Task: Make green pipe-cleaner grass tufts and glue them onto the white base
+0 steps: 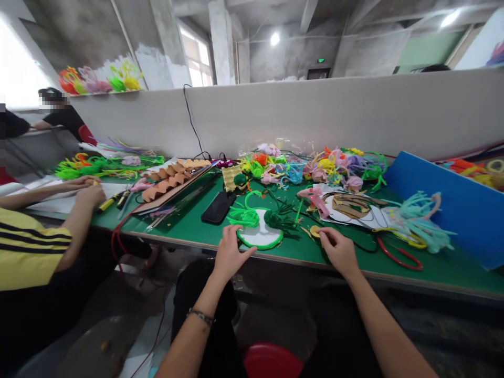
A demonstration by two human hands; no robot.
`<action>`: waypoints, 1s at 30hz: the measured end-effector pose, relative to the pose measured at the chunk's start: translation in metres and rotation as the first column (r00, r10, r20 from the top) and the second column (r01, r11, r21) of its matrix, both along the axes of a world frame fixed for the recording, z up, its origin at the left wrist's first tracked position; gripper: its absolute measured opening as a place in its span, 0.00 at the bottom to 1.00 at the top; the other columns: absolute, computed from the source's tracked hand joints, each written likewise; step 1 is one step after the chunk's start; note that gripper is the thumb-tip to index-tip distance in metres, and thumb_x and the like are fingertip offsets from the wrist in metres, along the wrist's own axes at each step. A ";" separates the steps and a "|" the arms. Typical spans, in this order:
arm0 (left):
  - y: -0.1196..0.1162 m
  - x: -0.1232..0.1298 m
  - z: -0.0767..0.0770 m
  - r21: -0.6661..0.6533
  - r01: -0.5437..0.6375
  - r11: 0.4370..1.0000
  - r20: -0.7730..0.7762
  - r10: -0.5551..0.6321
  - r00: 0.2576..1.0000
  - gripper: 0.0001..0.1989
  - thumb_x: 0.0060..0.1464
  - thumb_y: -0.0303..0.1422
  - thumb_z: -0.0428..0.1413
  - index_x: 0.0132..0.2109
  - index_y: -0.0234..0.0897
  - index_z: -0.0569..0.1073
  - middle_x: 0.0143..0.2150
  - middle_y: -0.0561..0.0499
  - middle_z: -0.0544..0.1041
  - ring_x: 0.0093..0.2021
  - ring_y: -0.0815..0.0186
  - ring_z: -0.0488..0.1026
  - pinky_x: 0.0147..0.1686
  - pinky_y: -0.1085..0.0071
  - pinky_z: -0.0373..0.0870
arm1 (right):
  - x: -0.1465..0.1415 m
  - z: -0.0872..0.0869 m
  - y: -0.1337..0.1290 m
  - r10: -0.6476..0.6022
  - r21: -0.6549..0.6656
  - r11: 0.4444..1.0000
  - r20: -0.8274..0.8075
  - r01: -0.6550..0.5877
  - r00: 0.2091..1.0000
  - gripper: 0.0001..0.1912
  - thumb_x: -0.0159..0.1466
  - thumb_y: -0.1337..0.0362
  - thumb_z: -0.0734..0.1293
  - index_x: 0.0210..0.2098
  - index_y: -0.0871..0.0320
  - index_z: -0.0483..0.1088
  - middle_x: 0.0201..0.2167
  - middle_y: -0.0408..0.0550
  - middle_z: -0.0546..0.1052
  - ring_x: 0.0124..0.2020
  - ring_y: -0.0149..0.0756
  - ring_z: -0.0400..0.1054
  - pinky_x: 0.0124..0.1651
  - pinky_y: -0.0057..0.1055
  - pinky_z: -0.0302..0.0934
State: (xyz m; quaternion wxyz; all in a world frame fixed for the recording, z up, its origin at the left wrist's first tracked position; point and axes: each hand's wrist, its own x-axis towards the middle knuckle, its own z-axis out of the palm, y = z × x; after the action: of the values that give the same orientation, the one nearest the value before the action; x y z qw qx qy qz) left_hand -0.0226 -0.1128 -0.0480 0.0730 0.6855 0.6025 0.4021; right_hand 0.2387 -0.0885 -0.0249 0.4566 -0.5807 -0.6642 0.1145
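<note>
In front of me on the table lies a white round piece with a bright green rim point(263, 242). A bright green bundle of fuzzy stems point(246, 216) and a dark green one point(280, 216) sit on its upper part. My left hand point(230, 252) rests at its left edge, thumb spread away from the fingers, fingertips by the bright green bundle. Between thumb and fingertips, my right hand point(339, 251) pinches a small yellow round piece point(314, 231) just above the table. Beyond it, a pink glue gun point(315, 199) lies beside a white sheet with brown scraps.
A black phone point(218, 207) lies left of the round piece. Colourful fuzzy-stem bundles point(271, 165) line the back. At the right stand a blue panel point(444, 207) and a pale teal bundle point(425, 220). A co-worker in a yellow sleeve point(35, 244) works at the left, near egg-carton strips point(173, 181).
</note>
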 end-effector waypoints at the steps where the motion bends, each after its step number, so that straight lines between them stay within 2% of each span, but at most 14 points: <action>1: 0.002 0.001 0.003 -0.004 0.021 1.000 -0.031 -0.021 0.999 0.24 0.42 0.33 0.59 0.47 0.36 0.60 0.46 0.43 0.62 0.40 0.60 0.70 0.39 0.61 0.69 | -0.001 0.000 0.000 0.001 0.001 1.000 0.008 -0.001 1.000 0.13 0.54 0.56 0.58 0.24 0.57 0.67 0.17 0.46 0.71 0.18 0.33 0.62 0.24 0.30 0.56; 4: 0.008 0.002 0.005 -0.011 0.060 0.998 -0.064 -0.061 0.996 0.25 0.43 0.32 0.59 0.47 0.36 0.59 0.47 0.43 0.61 0.43 0.59 0.69 0.40 0.62 0.70 | -0.004 -0.002 -0.001 -0.007 -0.001 1.000 0.035 0.007 0.999 0.12 0.54 0.57 0.57 0.24 0.56 0.68 0.18 0.47 0.72 0.19 0.35 0.63 0.26 0.31 0.56; 13: 0.007 0.011 0.004 0.027 0.045 0.999 -0.083 -0.043 0.996 0.16 0.47 0.29 0.56 0.42 0.33 0.61 0.42 0.43 0.62 0.38 0.62 0.71 0.37 0.64 0.70 | -0.008 0.000 -0.006 -0.058 0.002 0.998 0.045 0.058 0.997 0.11 0.53 0.58 0.56 0.23 0.56 0.66 0.15 0.47 0.67 0.19 0.37 0.61 0.25 0.30 0.51; 16: 0.003 0.012 0.008 0.047 0.045 0.998 -0.109 -0.040 0.993 0.13 0.47 0.29 0.55 0.41 0.33 0.62 0.42 0.43 0.64 0.41 0.60 0.71 0.39 0.64 0.70 | -0.008 0.002 -0.008 -0.040 0.005 0.999 0.011 0.040 0.999 0.11 0.53 0.58 0.56 0.23 0.56 0.65 0.16 0.47 0.67 0.20 0.36 0.61 0.26 0.31 0.52; 19: -0.001 0.017 0.014 0.076 0.072 0.995 -0.146 -0.060 0.987 0.13 0.49 0.29 0.54 0.43 0.34 0.63 0.45 0.41 0.66 0.49 0.57 0.67 0.46 0.61 0.66 | -0.010 0.006 -0.009 -0.003 0.008 1.000 -0.044 0.003 0.999 0.11 0.53 0.58 0.55 0.25 0.57 0.65 0.17 0.46 0.67 0.19 0.34 0.60 0.26 0.30 0.53; 23: 0.002 0.035 0.033 0.100 0.126 0.987 -0.281 -0.093 0.955 0.20 0.49 0.32 0.55 0.50 0.32 0.63 0.50 0.38 0.67 0.53 0.55 0.64 0.50 0.61 0.62 | -0.020 0.026 0.001 0.121 -0.003 0.993 -0.118 -0.122 0.986 0.15 0.54 0.56 0.55 0.29 0.60 0.67 0.20 0.46 0.69 0.19 0.30 0.58 0.24 0.29 0.54; 26: 0.016 0.052 0.048 0.086 0.030 0.996 -0.377 0.004 0.926 0.26 0.47 0.39 0.57 0.52 0.30 0.63 0.49 0.37 0.70 0.49 0.52 0.67 0.45 0.59 0.64 | -0.031 0.051 0.022 0.266 -0.037 0.961 -0.144 -0.273 0.953 0.20 0.54 0.53 0.57 0.33 0.62 0.69 0.27 0.47 0.71 0.20 0.28 0.58 0.23 0.27 0.55; 30: 0.045 0.067 0.053 0.003 -0.006 1.000 -0.464 0.007 0.886 0.26 0.50 0.42 0.54 0.52 0.29 0.65 0.41 0.39 0.75 0.41 0.53 0.72 0.38 0.60 0.65 | -0.041 0.079 0.056 0.400 -0.156 0.893 -0.153 -0.422 0.904 0.22 0.55 0.51 0.57 0.34 0.63 0.72 0.18 0.41 0.65 0.17 0.25 0.54 0.19 0.24 0.51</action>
State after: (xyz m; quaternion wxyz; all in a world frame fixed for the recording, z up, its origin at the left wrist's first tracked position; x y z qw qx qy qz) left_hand 0.0442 -0.0679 0.0049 -0.0749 0.7597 0.6046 0.2276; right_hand 0.1973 -0.0324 0.0540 0.4039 -0.4594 -0.7306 0.3034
